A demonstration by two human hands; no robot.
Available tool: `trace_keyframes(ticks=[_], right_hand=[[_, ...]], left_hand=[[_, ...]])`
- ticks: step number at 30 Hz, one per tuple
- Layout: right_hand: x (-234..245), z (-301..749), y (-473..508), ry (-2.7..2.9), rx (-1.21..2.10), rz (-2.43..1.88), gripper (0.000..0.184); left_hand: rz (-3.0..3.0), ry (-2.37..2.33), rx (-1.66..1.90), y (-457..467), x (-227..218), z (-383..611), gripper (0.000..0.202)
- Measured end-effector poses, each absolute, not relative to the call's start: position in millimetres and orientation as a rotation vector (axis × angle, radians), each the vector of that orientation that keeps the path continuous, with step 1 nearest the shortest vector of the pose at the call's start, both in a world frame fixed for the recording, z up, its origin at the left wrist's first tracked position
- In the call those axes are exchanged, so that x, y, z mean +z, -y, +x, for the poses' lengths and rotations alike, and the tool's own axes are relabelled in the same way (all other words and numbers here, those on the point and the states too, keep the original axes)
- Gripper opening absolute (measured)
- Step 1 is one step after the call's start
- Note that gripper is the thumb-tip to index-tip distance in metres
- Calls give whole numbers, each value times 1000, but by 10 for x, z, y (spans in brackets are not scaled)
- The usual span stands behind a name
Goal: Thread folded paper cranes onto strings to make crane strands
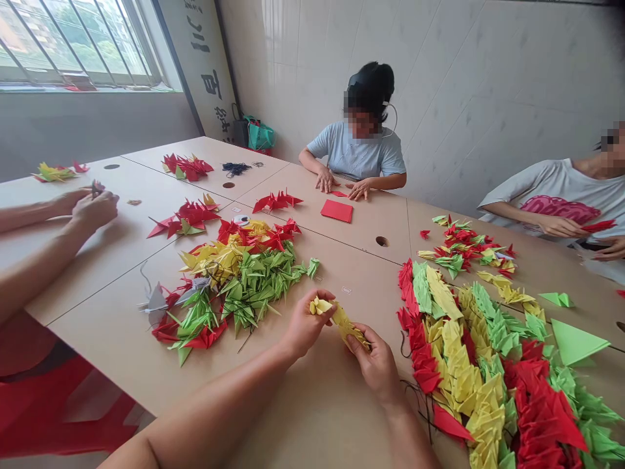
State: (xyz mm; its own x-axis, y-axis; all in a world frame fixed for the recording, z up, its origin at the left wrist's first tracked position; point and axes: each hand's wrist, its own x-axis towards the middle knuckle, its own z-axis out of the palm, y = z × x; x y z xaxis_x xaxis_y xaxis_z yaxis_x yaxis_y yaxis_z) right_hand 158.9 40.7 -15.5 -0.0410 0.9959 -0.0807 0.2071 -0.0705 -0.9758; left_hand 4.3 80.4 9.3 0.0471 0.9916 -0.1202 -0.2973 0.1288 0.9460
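Note:
A short row of yellow folded-paper pieces [346, 326] is stretched between my two hands, above the table's near middle. My left hand [306, 326] pinches its far left end, with thumb and fingers closed on the paper. Around the lower right end, my right hand [377, 366] has its thumb and fingers closed. Left of my hands lies a heap of green paper cranes [258, 283], with yellow cranes [219, 257] and red ones behind it. To the right, long rows of yellow folded paper [452, 365] lie beside red folded paper [537, 404] and green.
Across the table [332, 254], a person [361, 153] has both hands by a red paper stack [336, 210]. Another person at right holds red paper [598, 227]. At left, a co-worker's hands [92, 205] hold something small. Dark cords [236, 168] lie farther back, near a table hole [382, 241].

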Motion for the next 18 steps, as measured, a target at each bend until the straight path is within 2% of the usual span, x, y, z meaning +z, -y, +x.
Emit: trace_keyframes(ticks=[7, 18], right_hand=[[-125, 1600, -385, 1348, 1254, -1309, 29], [-114, 1593, -390, 1324, 1267, -1329, 30]], left_hand=[[879, -1007, 1172, -824, 59, 29, 33], [929, -966, 1138, -791, 81, 53, 34]])
